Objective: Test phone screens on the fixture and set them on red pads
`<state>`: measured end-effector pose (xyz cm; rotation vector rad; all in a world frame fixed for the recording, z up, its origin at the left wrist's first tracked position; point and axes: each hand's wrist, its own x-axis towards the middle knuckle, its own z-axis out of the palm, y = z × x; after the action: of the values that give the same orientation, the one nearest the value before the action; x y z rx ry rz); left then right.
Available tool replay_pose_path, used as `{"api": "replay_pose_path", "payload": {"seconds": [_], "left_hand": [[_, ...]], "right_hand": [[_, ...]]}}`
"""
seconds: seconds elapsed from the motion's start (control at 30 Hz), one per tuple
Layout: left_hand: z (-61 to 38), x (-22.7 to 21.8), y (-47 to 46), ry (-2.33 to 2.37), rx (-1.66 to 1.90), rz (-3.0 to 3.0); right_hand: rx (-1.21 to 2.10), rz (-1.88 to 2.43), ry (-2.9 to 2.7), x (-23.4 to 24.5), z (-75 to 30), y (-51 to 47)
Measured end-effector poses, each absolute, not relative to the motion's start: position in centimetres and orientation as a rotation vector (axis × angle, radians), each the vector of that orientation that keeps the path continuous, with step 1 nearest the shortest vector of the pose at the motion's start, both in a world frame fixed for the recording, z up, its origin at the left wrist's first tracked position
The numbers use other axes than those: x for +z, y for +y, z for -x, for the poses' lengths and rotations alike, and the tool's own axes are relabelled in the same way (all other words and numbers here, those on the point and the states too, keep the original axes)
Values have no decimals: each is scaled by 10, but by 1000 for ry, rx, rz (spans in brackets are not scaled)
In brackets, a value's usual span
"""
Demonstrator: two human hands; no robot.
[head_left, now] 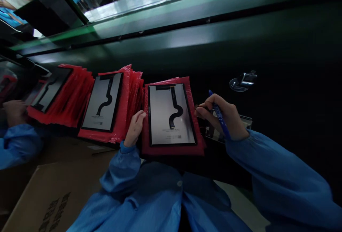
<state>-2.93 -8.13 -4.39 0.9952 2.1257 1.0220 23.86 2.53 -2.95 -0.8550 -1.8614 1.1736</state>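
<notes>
Nearest, the left hand (135,127) grips the red pouch (171,150) edge and the right hand (223,118) clasps a blue pen (219,114), the display panel (171,116) lying flat between them, long axis running away, ribbon-cable end farthest, toward the conveyor (187,40).

The print on the display panel (173,132) is coming out too small to read. The right hand (233,122) is hiding the tip of the blue pen (219,115) and covering most of a flat item (213,135) beneath it. The frame edge is cutting off the cardboard box (53,193), and its lettering is blurring. The left hand (135,128) is not showing whether it is gripping the red pouch (171,149) or only resting on it.
</notes>
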Motion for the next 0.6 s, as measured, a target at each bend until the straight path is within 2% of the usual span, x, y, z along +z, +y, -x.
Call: {"api": "replay_pose_path", "payload": {"seconds": [0.1, 0.23, 0.43, 0.53, 0.6], "left_hand": [[27, -46, -81, 2072, 1121, -876], [21, -33, -71, 2024, 1142, -1109], [56, 49, -105, 2233, 1301, -1493], [110, 83, -130, 2288, 1530, -1348], [153, 87, -138, 2234, 1680, -1081]], "right_hand": [[1167, 876, -1874, -30, -239, 25], [1133, 937, -1864, -36, -241, 24], [1111, 974, -1880, -47, -242, 26], [1090, 923, -1923, -46, -239, 25], [1076, 871, -1928, -42, -237, 24]]}}
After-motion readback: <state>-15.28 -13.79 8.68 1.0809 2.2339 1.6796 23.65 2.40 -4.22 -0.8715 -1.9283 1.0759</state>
